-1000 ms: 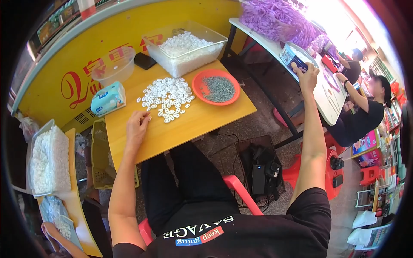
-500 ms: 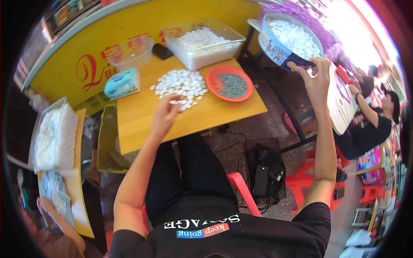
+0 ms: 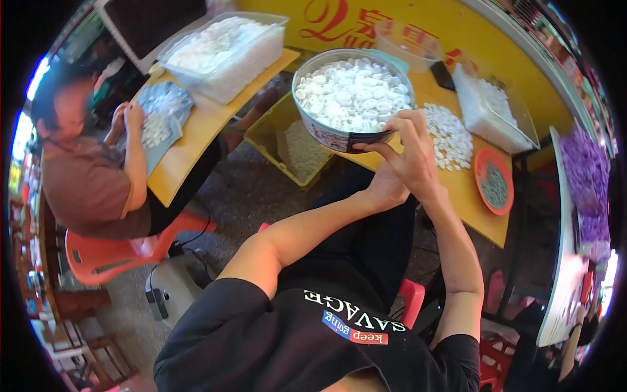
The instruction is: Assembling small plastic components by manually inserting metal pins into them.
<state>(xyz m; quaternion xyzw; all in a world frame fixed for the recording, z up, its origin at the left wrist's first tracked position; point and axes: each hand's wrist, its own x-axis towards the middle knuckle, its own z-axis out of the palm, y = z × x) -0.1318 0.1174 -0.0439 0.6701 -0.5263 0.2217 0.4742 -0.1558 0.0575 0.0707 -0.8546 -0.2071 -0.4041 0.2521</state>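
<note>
A round tub (image 3: 324, 136) heaped with small white plastic pieces is held up over the gap between two tables. My right hand (image 3: 416, 151) pinches its near right rim, thumb and fingers closed on a dark printed patch of the wall. My left hand (image 3: 386, 191) is below the tub, beside my right wrist. Its fingers are hidden, so whether it bears the tub I cannot tell. To the right, a loose pile of white pieces (image 3: 449, 138) lies on my yellow table (image 3: 467, 209). An orange dish (image 3: 486, 155) of thin greyish pieces stands nearby.
Under the gap sits a yellow crate (image 3: 264, 134). At left a co-worker's hands (image 3: 127, 117) work over a blue-grey bag (image 3: 173, 98) by a clear bin (image 3: 238, 80). Another clear bin (image 3: 506, 134) and a phone (image 3: 443, 76) are at the back of my table.
My view has swung left. The tub, earlier at the far right, is now in front of me. My left hand has left the pile and moved under the tub.
</note>
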